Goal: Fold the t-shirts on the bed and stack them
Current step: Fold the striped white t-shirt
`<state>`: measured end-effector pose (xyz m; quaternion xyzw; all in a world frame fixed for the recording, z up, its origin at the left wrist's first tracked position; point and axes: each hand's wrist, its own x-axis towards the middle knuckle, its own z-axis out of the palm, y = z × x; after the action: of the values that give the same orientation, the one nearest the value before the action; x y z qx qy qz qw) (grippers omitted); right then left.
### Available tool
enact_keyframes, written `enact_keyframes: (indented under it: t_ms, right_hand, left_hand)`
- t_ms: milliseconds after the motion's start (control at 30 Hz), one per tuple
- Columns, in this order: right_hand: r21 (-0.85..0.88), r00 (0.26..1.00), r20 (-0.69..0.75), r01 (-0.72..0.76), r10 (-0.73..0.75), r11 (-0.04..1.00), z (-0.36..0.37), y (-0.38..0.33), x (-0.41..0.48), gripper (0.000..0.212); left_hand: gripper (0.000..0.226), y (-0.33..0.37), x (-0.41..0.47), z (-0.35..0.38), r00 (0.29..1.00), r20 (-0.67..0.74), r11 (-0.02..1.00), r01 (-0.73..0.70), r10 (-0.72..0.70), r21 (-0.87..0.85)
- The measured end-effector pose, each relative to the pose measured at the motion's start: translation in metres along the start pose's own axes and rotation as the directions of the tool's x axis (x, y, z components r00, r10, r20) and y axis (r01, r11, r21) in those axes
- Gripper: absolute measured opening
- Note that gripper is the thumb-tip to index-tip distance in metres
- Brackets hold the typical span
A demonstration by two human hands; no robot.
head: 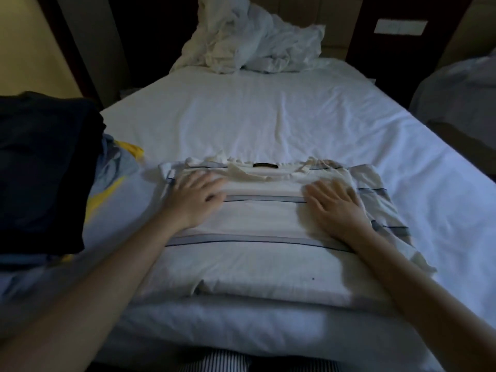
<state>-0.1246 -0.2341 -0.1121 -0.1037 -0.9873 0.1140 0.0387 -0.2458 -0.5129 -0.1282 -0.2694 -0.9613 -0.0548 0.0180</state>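
A white t-shirt with thin dark stripes (255, 224) lies flat at the near end of the bed (268, 116), collar away from me with its black label showing. My left hand (196, 197) presses flat on the shirt's left shoulder area with straight fingers. My right hand (335, 205) rests flat on the right shoulder area, fingers spread. The right sleeve spreads out to the right of my right hand. A stack of folded clothes sits at the left, a dark navy garment (43, 170) on top of a light blue and yellow one (112, 178).
A crumpled white duvet and pillow (255, 44) are heaped at the head of the bed. A second bed (461, 98) stands at the right. The wide middle of the white sheet is bare of clothes. Dark headboard panels run along the back.
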Motion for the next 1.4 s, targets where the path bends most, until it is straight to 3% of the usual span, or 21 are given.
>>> enact_keyframes:
  t_ms: [67,200,333,400,467,567,767,933,1000,1100,1167,1200,1267,1333,1400]
  right_hand:
    - [-0.019,0.997,0.032,-0.066,0.067,0.998,-0.005,0.012,0.000,0.045]
    - [-0.029,0.995,0.051,-0.088,0.089,0.996,-0.001,0.009,0.002,0.047]
    - [-0.085,0.992,0.017,-0.124,0.126,0.989,-0.010,-0.004,-0.006,0.049]
    - [-0.124,0.993,-0.068,-0.105,0.097,0.987,-0.017,-0.029,-0.025,0.051]
    - [-0.099,0.995,-0.103,-0.003,-0.007,0.995,-0.016,-0.058,-0.053,0.053]
    - [-0.075,0.993,-0.007,0.118,-0.119,0.990,0.004,-0.068,-0.096,0.053]
    - [-0.006,0.997,-0.076,0.017,-0.017,1.000,0.017,-0.035,-0.112,0.083]
    - [-0.051,0.993,-0.118,-0.021,0.015,0.999,0.016,-0.053,-0.125,0.077]
    - [0.047,0.984,-0.175,0.021,-0.013,0.999,0.019,-0.073,-0.145,0.067]
    - [0.282,0.917,-0.398,0.130,-0.008,0.951,0.032,-0.108,-0.177,0.040]
    - [0.570,0.928,-0.325,0.039,0.182,0.820,0.025,-0.129,-0.195,0.029]
    - [0.720,0.928,-0.212,-0.064,0.307,0.691,0.022,-0.136,-0.201,0.029]
    - [0.930,0.866,0.112,-0.264,0.487,0.255,0.013,-0.151,-0.204,0.033]
    - [0.921,0.779,0.390,-0.322,0.491,-0.220,0.007,-0.161,-0.198,0.040]
    - [0.830,0.701,0.529,-0.310,0.479,-0.464,0.004,-0.166,-0.184,0.047]
  left_hand:
    - [0.079,-0.015,0.002,0.004,0.997,-0.017,0.997,0.077,-0.077,-0.012]
    - [0.080,-0.001,0.000,0.008,0.995,-0.053,0.997,0.080,-0.080,-0.003]
    - [0.053,0.014,-0.012,-0.014,0.993,-0.017,0.993,0.121,-0.121,-0.006]
    - [0.049,0.043,-0.030,-0.030,0.993,-0.080,0.997,0.082,-0.081,0.007]
    - [0.056,0.071,-0.060,-0.035,0.991,-0.131,1.000,-0.013,0.011,-0.021]
    - [0.073,0.076,-0.109,-0.014,0.993,-0.056,0.993,-0.105,0.102,-0.050]
    - [0.080,0.060,-0.124,0.002,0.998,-0.053,1.000,0.016,-0.016,0.011]
    - [0.076,0.065,-0.124,-0.002,0.999,-0.024,1.000,0.031,-0.031,-0.001]
    - [0.061,0.067,-0.124,-0.003,1.000,0.007,1.000,0.028,-0.029,0.011]
    - [0.051,0.067,-0.121,-0.010,0.997,0.077,1.000,0.010,-0.012,0.025]
    - [0.051,0.068,-0.119,-0.021,0.988,0.153,1.000,0.003,-0.005,0.013]
    - [0.051,0.068,-0.115,-0.028,0.983,0.184,1.000,-0.009,0.006,0.016]
    - [0.045,0.072,-0.103,-0.043,0.976,0.211,0.996,-0.064,0.049,0.064]
    - [0.033,0.077,-0.083,-0.056,0.971,0.225,0.994,-0.092,0.075,0.064]
    - [0.028,0.080,-0.061,-0.062,0.962,0.250,0.993,-0.106,0.114,-0.042]
